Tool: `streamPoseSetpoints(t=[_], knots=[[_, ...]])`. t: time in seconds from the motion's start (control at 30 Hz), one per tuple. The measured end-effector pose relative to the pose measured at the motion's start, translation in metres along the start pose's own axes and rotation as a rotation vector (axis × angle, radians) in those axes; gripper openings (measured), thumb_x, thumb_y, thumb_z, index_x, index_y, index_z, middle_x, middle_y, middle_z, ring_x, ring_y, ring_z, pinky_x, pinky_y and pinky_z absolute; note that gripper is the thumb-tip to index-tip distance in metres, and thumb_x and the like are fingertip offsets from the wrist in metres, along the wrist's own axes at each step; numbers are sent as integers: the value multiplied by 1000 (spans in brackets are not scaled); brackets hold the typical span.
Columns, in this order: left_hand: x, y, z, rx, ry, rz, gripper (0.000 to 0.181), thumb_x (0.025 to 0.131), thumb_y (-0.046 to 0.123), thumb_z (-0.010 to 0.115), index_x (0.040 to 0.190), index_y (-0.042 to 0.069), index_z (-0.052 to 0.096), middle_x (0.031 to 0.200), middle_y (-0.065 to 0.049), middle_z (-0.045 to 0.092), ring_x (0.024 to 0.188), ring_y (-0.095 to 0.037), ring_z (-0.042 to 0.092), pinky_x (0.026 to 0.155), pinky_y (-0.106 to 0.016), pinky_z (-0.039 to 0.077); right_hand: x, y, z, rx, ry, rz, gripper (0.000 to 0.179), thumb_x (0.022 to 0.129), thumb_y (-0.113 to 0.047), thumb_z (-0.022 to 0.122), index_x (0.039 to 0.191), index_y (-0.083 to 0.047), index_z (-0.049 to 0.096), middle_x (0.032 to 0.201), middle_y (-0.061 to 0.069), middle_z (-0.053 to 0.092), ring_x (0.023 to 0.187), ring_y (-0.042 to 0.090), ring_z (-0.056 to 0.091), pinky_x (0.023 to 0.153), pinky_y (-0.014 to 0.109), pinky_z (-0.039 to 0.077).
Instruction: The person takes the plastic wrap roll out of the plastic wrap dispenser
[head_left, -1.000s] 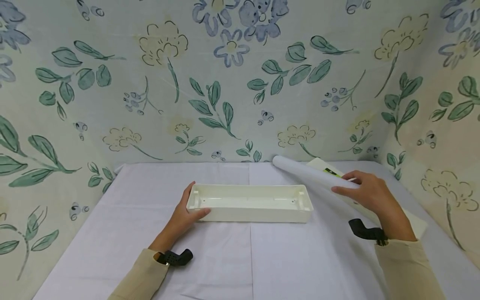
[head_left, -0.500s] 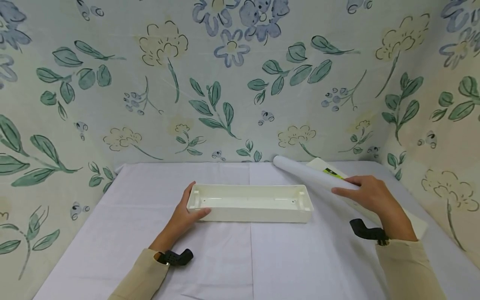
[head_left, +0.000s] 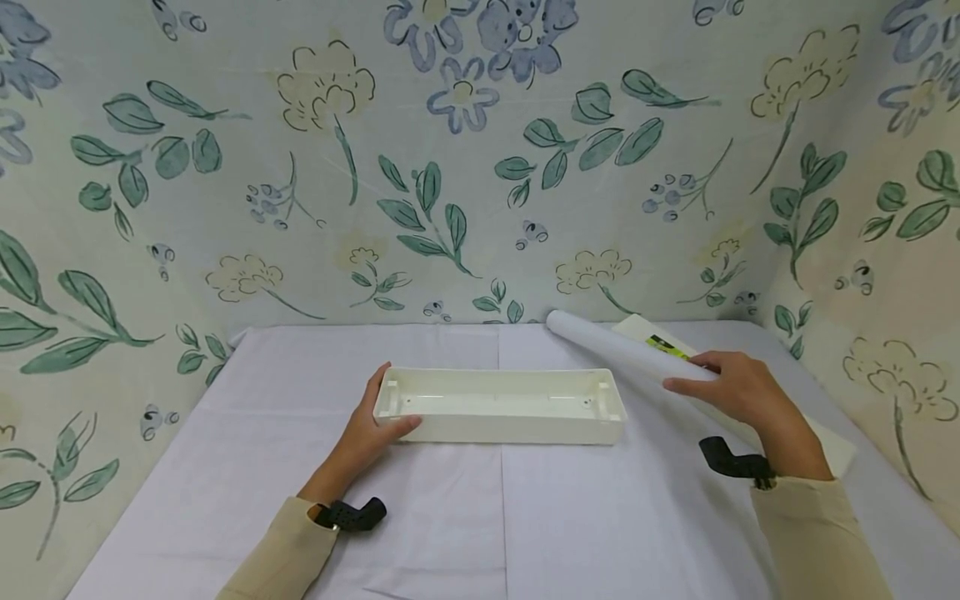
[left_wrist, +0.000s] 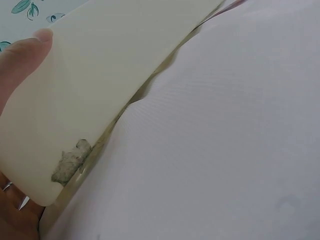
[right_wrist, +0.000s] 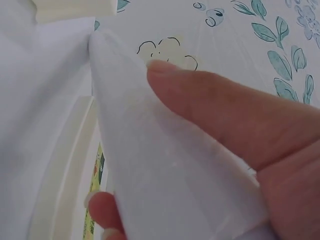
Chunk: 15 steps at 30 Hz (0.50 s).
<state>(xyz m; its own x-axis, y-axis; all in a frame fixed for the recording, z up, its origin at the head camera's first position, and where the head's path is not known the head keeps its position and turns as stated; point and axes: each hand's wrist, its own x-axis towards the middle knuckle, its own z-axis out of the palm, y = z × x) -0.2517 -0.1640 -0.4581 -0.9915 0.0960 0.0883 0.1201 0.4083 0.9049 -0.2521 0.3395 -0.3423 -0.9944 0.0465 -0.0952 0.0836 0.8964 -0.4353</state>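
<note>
A long, open-topped cream plastic box sits mid-table. My left hand grips its left end, thumb on the front wall and fingers behind the end. In the left wrist view that wall has a grey, rough patch near its lower corner. To the right, my right hand holds a long white roll slantwise, its far end toward the back wall. Seen from the right wrist, the thumb lies along one side of the roll and fingertips show on the other.
Under and behind the roll lies a long cream panel with a yellow-green label; the roll and right hand partly hide it. White cloth covers the table. Floral fabric stands at the back and sides.
Almost nothing differs. The fingers of my right hand have settled slightly closer round the roll; the box, the roll and my left hand stay in place.
</note>
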Motion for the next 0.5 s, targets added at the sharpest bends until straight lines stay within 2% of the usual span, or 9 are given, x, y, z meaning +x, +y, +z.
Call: streamPoseSetpoints(t=[0.27, 0.5], knots=[[0, 0, 1, 4, 5, -12, 104, 78, 41, 79, 154, 30, 10, 151, -8, 33, 133, -32, 36, 108, -59, 26, 0, 2, 3, -12, -9, 14, 105, 70, -68, 71, 137, 9, 44, 131, 35, 44, 97, 46, 49, 75, 61, 49], [0, 0, 1, 9, 5, 6, 103, 78, 40, 78, 155, 28, 10, 151, -9, 33, 133, -32, 37, 108, -59, 26, 1, 3, 4, -15, -16, 15, 106, 70, -68, 71, 137, 9, 43, 132, 35, 43, 98, 46, 48, 75, 62, 48]])
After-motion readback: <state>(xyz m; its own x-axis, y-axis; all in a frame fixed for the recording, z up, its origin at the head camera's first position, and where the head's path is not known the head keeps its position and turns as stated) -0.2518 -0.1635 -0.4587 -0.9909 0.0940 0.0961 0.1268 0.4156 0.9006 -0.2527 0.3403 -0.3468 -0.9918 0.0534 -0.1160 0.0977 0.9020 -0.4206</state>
